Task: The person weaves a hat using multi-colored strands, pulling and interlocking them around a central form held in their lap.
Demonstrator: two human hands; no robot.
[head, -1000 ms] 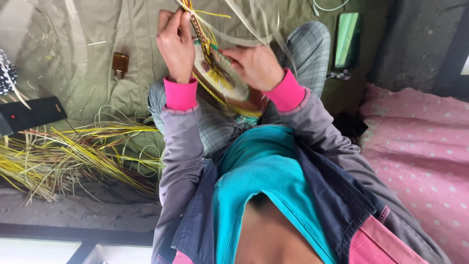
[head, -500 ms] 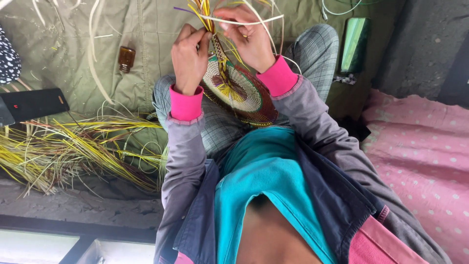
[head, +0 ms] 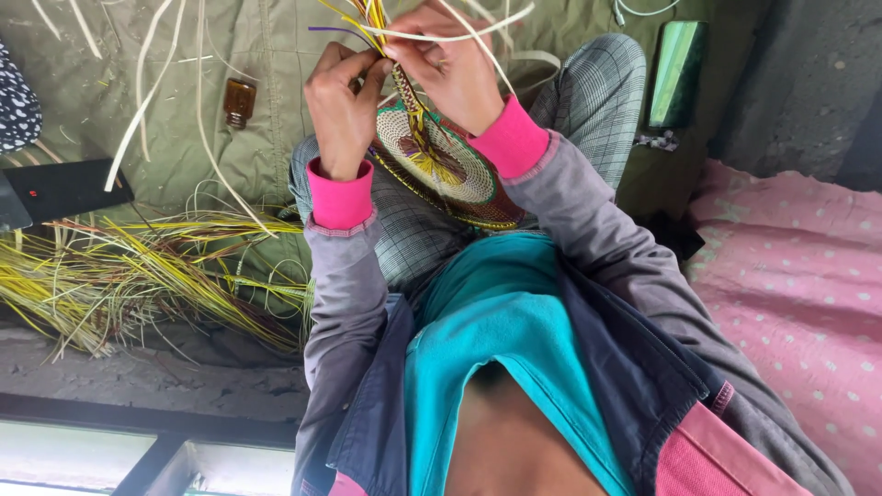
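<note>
A round woven disc [head: 457, 174], cream with green, yellow and dark red rings, rests tilted on my lap. Loose yellow, pale and purple strands [head: 369, 18] rise from its far rim. My left hand [head: 342, 103] pinches the rim and the base of those strands from the left. My right hand [head: 448, 66] grips the same spot from the right, with pale strands passing over its fingers. The fingertips of both hands meet at the rim. Pink cuffs and grey sleeves cover both wrists.
A heap of yellow-green grass strands [head: 138, 271] lies at the left on an olive cloth [head: 184, 55]. A small brown bottle [head: 239, 99] and a flat black device [head: 64, 188] are nearby. A green flat object [head: 677, 73] stands at upper right, beside pink dotted fabric [head: 799, 276].
My right hand has moved from the disc's face up to its far rim, meeting my left hand there. More of the disc's face now shows.
</note>
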